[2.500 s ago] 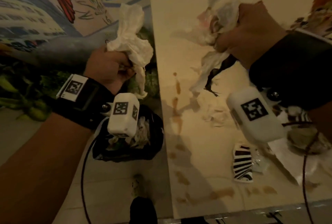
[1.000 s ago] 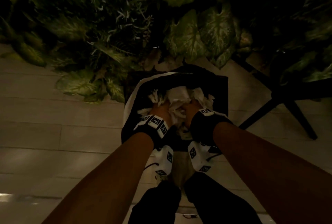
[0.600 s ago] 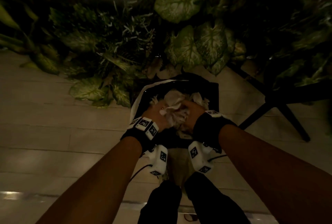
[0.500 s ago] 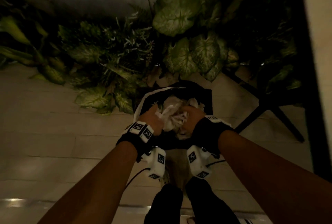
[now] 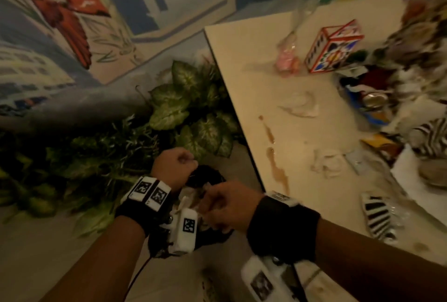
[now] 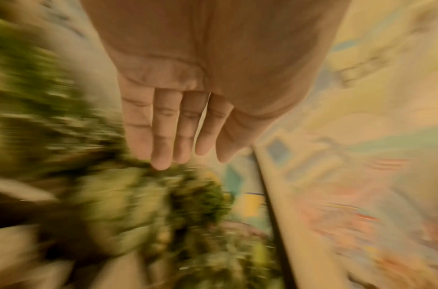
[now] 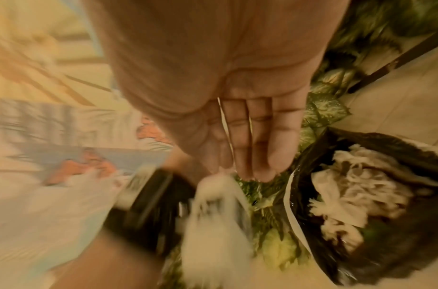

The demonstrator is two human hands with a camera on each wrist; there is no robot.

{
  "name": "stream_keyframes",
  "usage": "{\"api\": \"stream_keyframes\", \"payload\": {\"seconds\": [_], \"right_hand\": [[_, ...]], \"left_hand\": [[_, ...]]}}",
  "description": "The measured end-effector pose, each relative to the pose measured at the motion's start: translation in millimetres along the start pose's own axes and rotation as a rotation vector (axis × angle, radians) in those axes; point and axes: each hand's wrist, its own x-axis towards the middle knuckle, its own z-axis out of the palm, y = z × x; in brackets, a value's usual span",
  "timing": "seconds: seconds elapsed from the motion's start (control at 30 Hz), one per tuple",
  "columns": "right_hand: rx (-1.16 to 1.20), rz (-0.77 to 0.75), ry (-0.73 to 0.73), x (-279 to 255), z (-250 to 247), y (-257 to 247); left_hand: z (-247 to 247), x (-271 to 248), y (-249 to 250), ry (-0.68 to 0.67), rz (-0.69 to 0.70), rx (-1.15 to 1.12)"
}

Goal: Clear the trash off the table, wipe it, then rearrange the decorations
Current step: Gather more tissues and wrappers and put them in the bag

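My left hand hovers above the black-lined trash bin on the floor. The left wrist view shows its fingers straight and holding nothing. My right hand is just over the bin's near side, blurred, also empty, fingers straight in the right wrist view. The bin holds crumpled white tissues. On the cream table lie crumpled napkins, a zebra-striped wrapper and brown spill stains.
A colourful patterned box, a pink wrapped item, a drink can and a heap of mixed litter crowd the table's right side. Leafy plants stand between bin and mural wall. The table's edge runs beside the bin.
Both hands have let go of the tissues in the bin and risen out of it, empty. The head view has swung from the bin up to the table.
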Motion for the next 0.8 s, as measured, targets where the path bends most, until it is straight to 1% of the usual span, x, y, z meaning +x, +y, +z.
{"api": "stream_keyframes", "payload": {"seconds": [0.1, 0.2, 0.27, 0.33, 0.43, 0.53, 0.6, 0.7, 0.8], "right_hand": [[-0.018, 0.019, -0.034, -56.3, -35.1, 28.6], [-0.041, 0.073, 0.003, -104.9, -82.2, 62.6], [-0.107, 0.101, 0.072, -129.9, -115.1, 86.2], [-0.172, 0.113, 0.151, -149.0, -147.1, 107.6], [-0.200, 0.139, 0.212, -168.4, -184.3, 136.1], [-0.327, 0.199, 0.314, -180.8, -203.1, 161.3], [-0.430, 0.202, 0.369, -186.9, -205.8, 172.7], [-0.558, 0.196, 0.339, -195.6, -199.2, 181.6], [-0.606, 0.241, 0.216, -203.2, -184.3, 187.4]], "left_hand": [[8.5, 0.7, 52.2, 0.020, 0.138, 0.010], [27.3, 1.9, 103.0, 0.033, 0.280, 0.073], [46.1, 6.8, 136.8, -0.019, 0.333, 0.171], [70.9, 20.6, 166.3, -0.115, 0.362, 0.341], [110.0, 46.9, 205.3, -0.242, 0.362, 0.568], [138.9, 65.4, 235.9, -0.309, 0.287, 0.655], [151.9, 72.7, 249.1, -0.327, 0.256, 0.698], [167.1, 74.2, 260.3, -0.379, 0.251, 0.802], [177.6, 58.7, 263.3, -0.395, 0.285, 0.957]]}}
